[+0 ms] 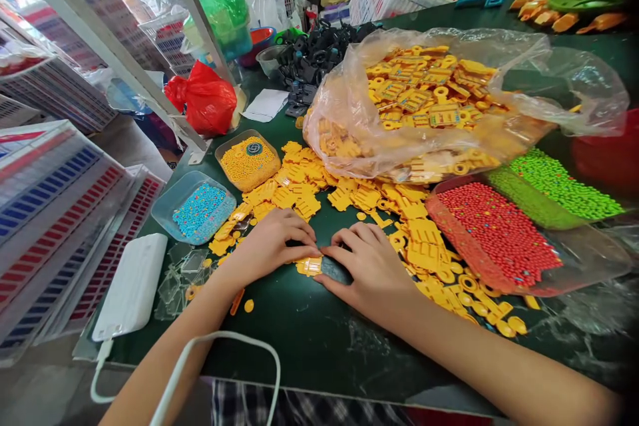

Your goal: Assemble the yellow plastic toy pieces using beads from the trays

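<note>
A small flat yellow plastic piece with raised bars lies low over the green table between my hands. My left hand has its thumb and curled fingers on the piece's upper left side. From the right, the thumb and index finger of my right hand pinch its right edge. A greyish patch shows between those two fingers; whether it is clear plastic or table shine I cannot tell. Just beyond both hands spreads a heap of similar yellow pieces, with loose yellow discs at the right.
Tubs hold blue beads, yellow beads, red beads and green beads. A clear bag of yellow parts lies behind. Clear plastic pieces and a white power bank with a cable sit left.
</note>
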`<state>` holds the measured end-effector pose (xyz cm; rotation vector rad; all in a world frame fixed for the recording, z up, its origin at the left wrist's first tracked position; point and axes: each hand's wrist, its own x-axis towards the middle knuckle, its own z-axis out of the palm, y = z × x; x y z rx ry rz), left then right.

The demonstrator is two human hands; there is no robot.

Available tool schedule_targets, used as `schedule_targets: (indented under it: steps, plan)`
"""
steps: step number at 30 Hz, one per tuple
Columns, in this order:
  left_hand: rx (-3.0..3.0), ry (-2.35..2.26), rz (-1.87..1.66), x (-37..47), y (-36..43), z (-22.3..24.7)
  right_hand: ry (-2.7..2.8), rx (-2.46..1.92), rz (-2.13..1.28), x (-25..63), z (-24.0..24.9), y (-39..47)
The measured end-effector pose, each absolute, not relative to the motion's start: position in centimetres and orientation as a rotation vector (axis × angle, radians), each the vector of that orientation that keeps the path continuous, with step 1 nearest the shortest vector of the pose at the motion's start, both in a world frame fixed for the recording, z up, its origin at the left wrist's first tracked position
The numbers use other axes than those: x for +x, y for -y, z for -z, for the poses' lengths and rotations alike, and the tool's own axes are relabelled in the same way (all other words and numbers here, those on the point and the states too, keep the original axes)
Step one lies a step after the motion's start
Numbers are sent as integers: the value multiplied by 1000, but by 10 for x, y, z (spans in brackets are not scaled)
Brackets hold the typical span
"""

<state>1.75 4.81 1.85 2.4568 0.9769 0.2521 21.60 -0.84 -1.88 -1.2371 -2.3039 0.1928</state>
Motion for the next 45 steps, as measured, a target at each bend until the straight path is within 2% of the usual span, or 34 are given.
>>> schedule_targets:
  steps: [13,24,31,38,45]
  plan:
    - [2337,-884,-368,18,-54,-4,2313,-1194,-174,217,19,10]
    - [2478,-862,-427,23,-51,-2,2351,-1196,-181,218,19,10]
    - [2335,-882,-584,21,-51,-8,2350,-1190,-163,218,19,9]
    - [2385,-877,-412,21,-53,-4,2343,-1185,-201,218,19,9]
    - [2562,-796,-447,19,-53,-1,2358,-1189,-194,219,19,9]
